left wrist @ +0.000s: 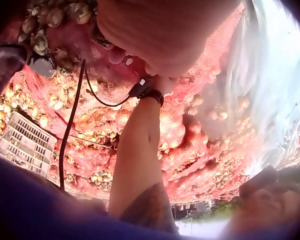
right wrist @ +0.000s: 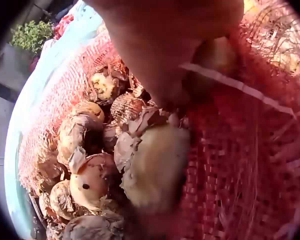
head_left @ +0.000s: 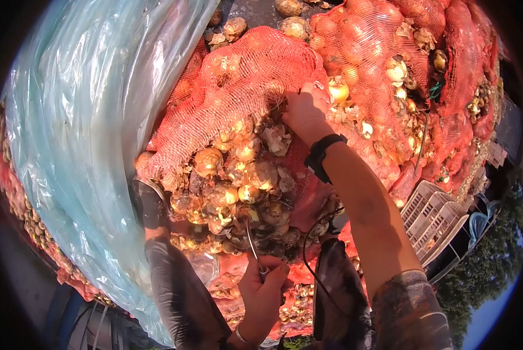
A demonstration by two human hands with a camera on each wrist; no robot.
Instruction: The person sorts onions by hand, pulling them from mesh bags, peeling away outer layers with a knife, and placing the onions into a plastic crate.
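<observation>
A red mesh bag [head_left: 255, 64] lies partly open, with brown, flaking onions [head_left: 261, 175] spilling from it. At its upper right edge my right hand [head_left: 308, 116], in a black wristband, grips the mesh with curled fingers; the fingertips are partly hidden. In the right wrist view the right hand [right wrist: 165, 40] is above dry-skinned onions [right wrist: 90, 180] and beside red netting [right wrist: 235, 170]. Low in the head view, my left hand [head_left: 264, 294] holds a thin curved metal tool [head_left: 251, 240], its tip near the onions. The left hand [left wrist: 160, 30] fills the top of the left wrist view.
Bluish plastic sheeting [head_left: 104, 116] covers the left side. More filled mesh bags [head_left: 360, 58] lie at the right, beyond them a pale crate [head_left: 430, 219]. A black cable [head_left: 306, 251] hangs near the knees. Dark-clad legs [head_left: 185, 286] flank the left hand.
</observation>
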